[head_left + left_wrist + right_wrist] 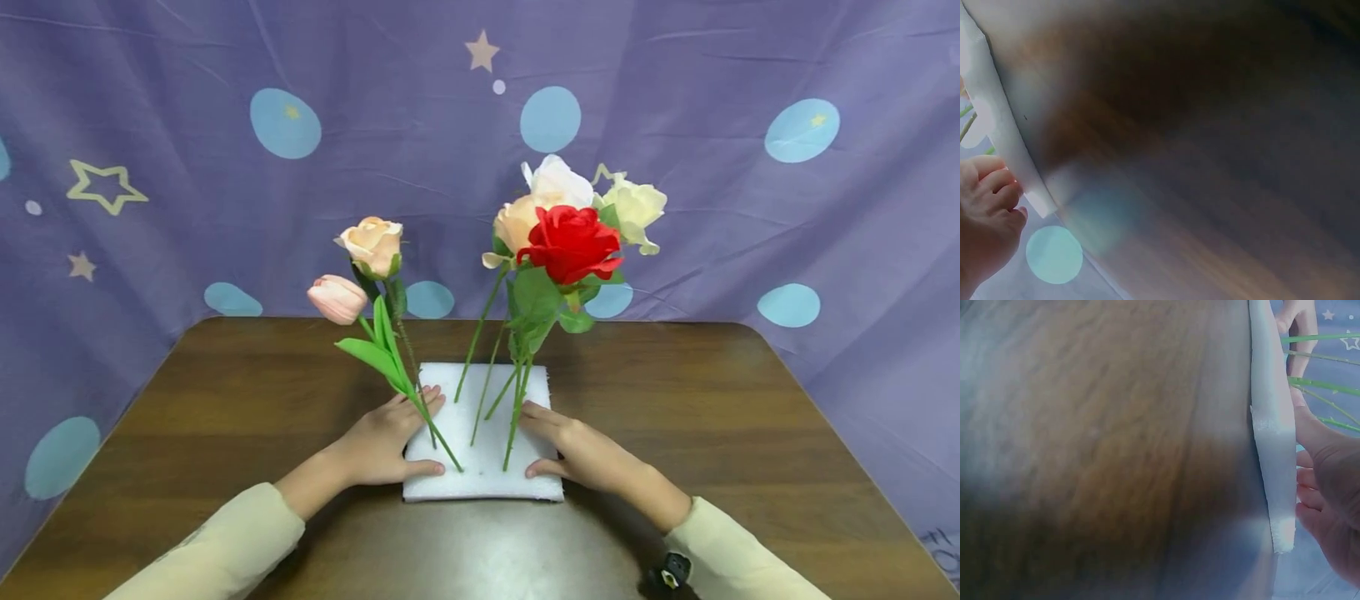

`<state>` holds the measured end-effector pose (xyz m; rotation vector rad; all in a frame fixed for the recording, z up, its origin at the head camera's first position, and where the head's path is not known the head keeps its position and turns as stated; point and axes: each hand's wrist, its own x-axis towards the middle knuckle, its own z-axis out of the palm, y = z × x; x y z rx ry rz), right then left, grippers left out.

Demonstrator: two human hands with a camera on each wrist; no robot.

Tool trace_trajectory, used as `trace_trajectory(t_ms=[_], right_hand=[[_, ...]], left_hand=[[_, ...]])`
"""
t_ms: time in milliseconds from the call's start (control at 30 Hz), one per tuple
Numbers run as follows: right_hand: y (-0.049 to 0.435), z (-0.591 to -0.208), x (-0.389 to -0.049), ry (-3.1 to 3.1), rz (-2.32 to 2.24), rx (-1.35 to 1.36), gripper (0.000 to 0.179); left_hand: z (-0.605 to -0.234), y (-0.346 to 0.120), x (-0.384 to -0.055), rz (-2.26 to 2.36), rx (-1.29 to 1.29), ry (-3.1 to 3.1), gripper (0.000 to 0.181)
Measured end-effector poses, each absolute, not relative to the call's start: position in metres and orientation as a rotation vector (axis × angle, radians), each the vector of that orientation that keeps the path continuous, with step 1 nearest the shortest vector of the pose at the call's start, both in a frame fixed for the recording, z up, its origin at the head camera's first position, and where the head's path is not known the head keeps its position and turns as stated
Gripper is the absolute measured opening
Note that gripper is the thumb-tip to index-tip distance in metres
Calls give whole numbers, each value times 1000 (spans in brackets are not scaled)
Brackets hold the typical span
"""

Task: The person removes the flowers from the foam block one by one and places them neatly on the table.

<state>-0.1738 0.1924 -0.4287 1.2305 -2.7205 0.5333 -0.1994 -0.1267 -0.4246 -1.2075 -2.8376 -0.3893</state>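
A white foam board (487, 483) lies on the table, with several artificial flower stems standing in it. My left hand (382, 442) rests at its left edge, thumb and fingers spread on the top. Opposite, my right hand (581, 450) touches the right edge in the same way. A pink tulip (337, 300) and a peach rose (372, 246) lean left above my left hand. On the other side a red rose (573, 243) stands before a white rose (558, 183), a second peach rose (516, 223) and a pale yellow flower (633, 208). In the right wrist view, fingers (1309, 487) meet the foam's side.
The brown wooden table (675, 383) extends around the board on all sides. Behind it hangs a purple curtain (420, 50) with stars and blue ovals. A small black device (675, 571) sits at my right sleeve.
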Motion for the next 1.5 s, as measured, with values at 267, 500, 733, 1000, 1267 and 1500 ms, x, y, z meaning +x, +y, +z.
trace_trajectory(t_ms=[267, 500, 733, 1000, 1267, 1500], right_hand=[[185, -429, -171, -2713, 527, 1224, 69], [175, -426, -173, -2740, 535, 1243, 69], [165, -424, -177, -2769, 543, 1269, 70], [154, -424, -180, -2768, 560, 1306, 70], [154, -424, -183, -2766, 547, 1330, 69], [154, -423, -180, -2800, 492, 1306, 72]], left_hand=[[-422, -134, -195, -395, -1199, -2804, 88], [-424, -144, -194, -416, -1155, -2864, 89], [-424, -153, -191, -433, -1118, -2871, 88], [-424, -164, -186, -423, -1087, -2834, 87], [-426, -164, -182, -476, -1000, -2902, 89], [-425, -160, -181, -532, -962, -2973, 88]])
